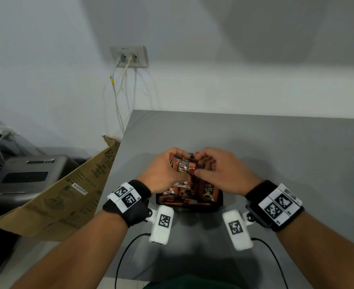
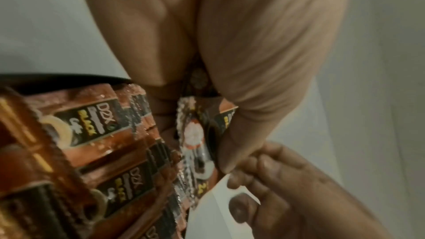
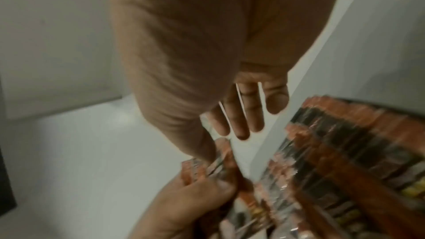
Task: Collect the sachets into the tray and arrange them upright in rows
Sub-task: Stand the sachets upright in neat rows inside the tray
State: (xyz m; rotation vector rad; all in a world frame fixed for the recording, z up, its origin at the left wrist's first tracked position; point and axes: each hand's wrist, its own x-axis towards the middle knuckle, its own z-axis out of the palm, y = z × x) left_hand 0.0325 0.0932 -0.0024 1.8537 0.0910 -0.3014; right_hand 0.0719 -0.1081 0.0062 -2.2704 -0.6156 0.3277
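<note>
A black tray (image 1: 192,207) sits on the grey table (image 1: 286,155) near its front edge. Brown and black coffee sachets (image 1: 209,190) stand packed in it, and in the left wrist view they form rows (image 2: 92,128). My left hand (image 1: 177,163) holds a small bundle of sachets (image 1: 184,166) just above the tray, thumb on one side and fingers on the other (image 2: 194,152). My right hand (image 1: 201,167) meets it from the right and pinches the edge of that bundle (image 3: 222,152). Both hands hide the far part of the tray.
A torn cardboard box (image 1: 67,195) leans against the table's left edge, with a grey machine (image 1: 26,174) behind it. A wall socket (image 1: 129,57) with hanging cables is at the back. Bare table surface spreads to the right and behind the tray.
</note>
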